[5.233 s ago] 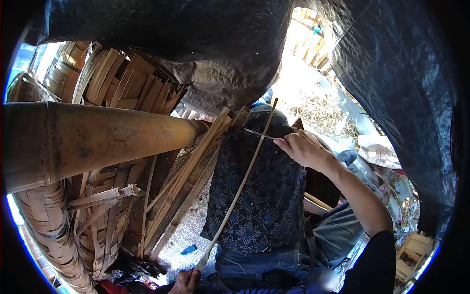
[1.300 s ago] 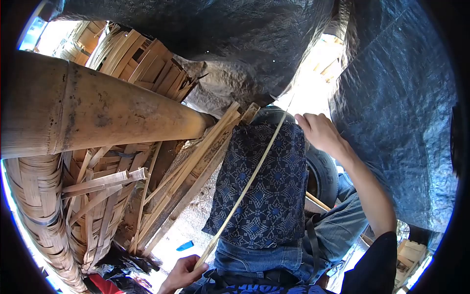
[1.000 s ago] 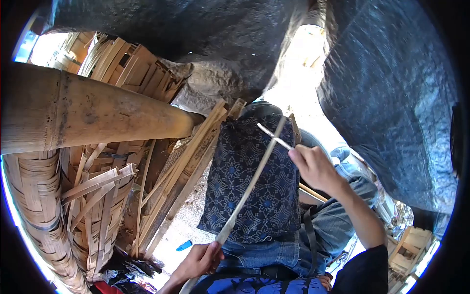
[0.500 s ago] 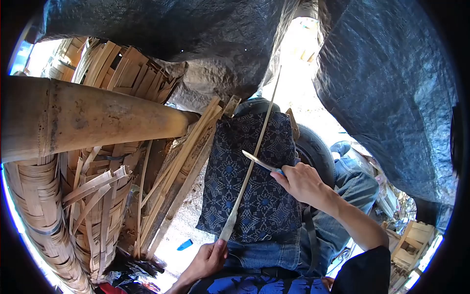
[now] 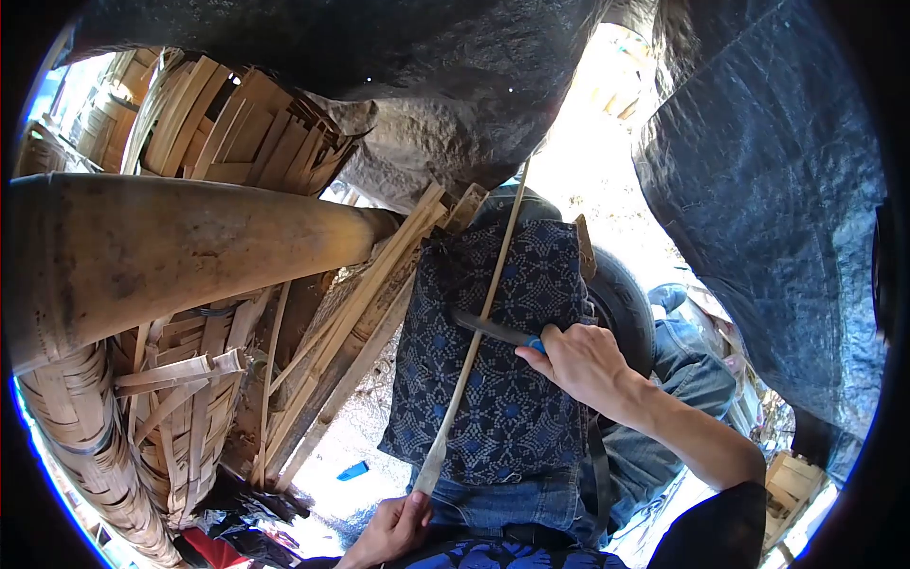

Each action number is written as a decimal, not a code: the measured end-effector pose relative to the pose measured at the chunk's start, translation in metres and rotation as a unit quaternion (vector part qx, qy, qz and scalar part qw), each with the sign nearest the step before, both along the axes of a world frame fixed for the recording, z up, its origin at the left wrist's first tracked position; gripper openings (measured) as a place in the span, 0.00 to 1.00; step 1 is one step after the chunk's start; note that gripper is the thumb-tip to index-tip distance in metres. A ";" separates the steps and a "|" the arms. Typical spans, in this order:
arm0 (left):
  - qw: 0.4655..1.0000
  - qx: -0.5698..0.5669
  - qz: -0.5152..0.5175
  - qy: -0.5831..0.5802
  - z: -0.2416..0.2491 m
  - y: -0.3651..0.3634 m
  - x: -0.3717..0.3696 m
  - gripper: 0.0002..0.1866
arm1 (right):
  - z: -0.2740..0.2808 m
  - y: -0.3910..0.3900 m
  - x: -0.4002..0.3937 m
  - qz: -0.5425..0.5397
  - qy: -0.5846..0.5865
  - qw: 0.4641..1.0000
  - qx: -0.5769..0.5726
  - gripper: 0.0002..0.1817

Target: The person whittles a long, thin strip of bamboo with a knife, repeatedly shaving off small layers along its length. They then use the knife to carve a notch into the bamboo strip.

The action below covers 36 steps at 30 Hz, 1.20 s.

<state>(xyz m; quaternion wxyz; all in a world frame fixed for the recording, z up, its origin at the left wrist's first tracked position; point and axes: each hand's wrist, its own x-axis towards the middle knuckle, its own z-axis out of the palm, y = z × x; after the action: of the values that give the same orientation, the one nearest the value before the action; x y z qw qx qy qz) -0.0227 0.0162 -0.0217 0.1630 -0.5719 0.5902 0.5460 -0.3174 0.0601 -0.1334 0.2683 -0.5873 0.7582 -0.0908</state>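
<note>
A long, thin bamboo strip (image 5: 468, 357) runs slantwise over the dark blue patterned cloth (image 5: 531, 398) on my lap. My left hand (image 5: 399, 527) pinches the strip's near end, which looks wrapped in something pale, close to my body. In my right hand (image 5: 585, 366) is a knife (image 5: 494, 329) with a blue handle, fingers closed round it. Its curved blade points left and crosses the strip at about the middle of the cloth. The strip's far end reaches past the cloth toward the dark sheet.
A thick bamboo pole (image 5: 199, 228) juts in from the left. Split bamboo slats (image 5: 355, 318) lean beside my lap, near woven bamboo baskets (image 5: 71, 417). Dark tarpaulin (image 5: 768, 209) hangs ahead and to the right. A tyre (image 5: 621, 303) stands beyond my right hand; a small blue piece (image 5: 353, 470) lies on the ground.
My left hand has drawn back toward my body with the strip, whose far end has come nearer. The knife blade has turned and now looks darker. The view has shifted slightly.
</note>
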 end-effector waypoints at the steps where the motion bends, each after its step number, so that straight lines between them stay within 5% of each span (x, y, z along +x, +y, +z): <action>1: 1.000 0.003 0.000 -0.001 0.001 -0.003 0.004 0.21 | 0.000 -0.003 0.000 0.000 -0.001 1.000 0.003 0.27; 3: 0.983 0.163 -0.052 -0.067 0.002 -0.012 0.014 0.23 | -0.001 -0.012 -0.003 -0.020 0.022 1.000 -0.003 0.27; 8: 0.991 0.121 -0.048 -0.038 0.014 -0.003 0.033 0.26 | -0.006 -0.019 -0.016 -0.016 0.008 1.000 0.010 0.28; 10: 0.988 0.144 -0.043 -0.034 0.015 -0.004 0.047 0.26 | -0.008 -0.028 -0.028 -0.087 -0.075 0.981 0.154 0.30; 11: 0.988 0.151 -0.036 -0.006 0.015 -0.005 0.054 0.26 | -0.010 -0.027 -0.036 -0.046 -0.029 0.996 0.071 0.32; 15: 0.985 0.173 -0.005 0.001 0.017 -0.008 0.064 0.26 | -0.007 -0.029 -0.044 -0.043 -0.088 0.992 0.076 0.34; 18: 0.984 0.174 -0.038 -0.012 0.031 -0.016 0.057 0.24 | -0.009 -0.028 -0.041 -0.003 -0.031 0.998 0.063 0.33; 21: 0.979 0.199 0.034 -0.001 0.028 0.004 0.102 0.18 | -0.022 -0.031 -0.054 -0.055 -0.001 0.992 0.112 0.30; 28: 0.984 0.173 -0.004 0.029 0.057 -0.009 0.110 0.21 | -0.027 -0.047 -0.075 -0.052 0.018 0.996 0.070 0.31; 30: 0.981 0.191 0.007 0.019 0.063 -0.017 0.116 0.22 | -0.021 -0.055 -0.089 -0.128 0.007 0.986 0.110 0.33; 32: 0.977 0.214 0.018 0.015 0.065 -0.025 0.123 0.22 | -0.065 -0.042 -0.128 -0.101 0.168 0.981 -0.016 0.33; 34: 0.970 0.241 0.030 0.017 0.062 -0.033 0.124 0.23 | -0.042 -0.038 -0.150 -0.224 0.084 0.965 0.104 0.32; 36: 0.958 0.281 0.054 0.026 0.048 -0.039 0.112 0.23 | -0.031 -0.024 -0.148 -0.262 0.074 0.958 0.095 0.31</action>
<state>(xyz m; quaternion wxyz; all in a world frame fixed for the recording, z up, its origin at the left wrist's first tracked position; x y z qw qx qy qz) 0.0897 -0.0226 0.0259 0.2720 -0.5192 0.3853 0.7127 -0.4653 0.0359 -0.1642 0.2333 -0.3451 0.9081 -0.0417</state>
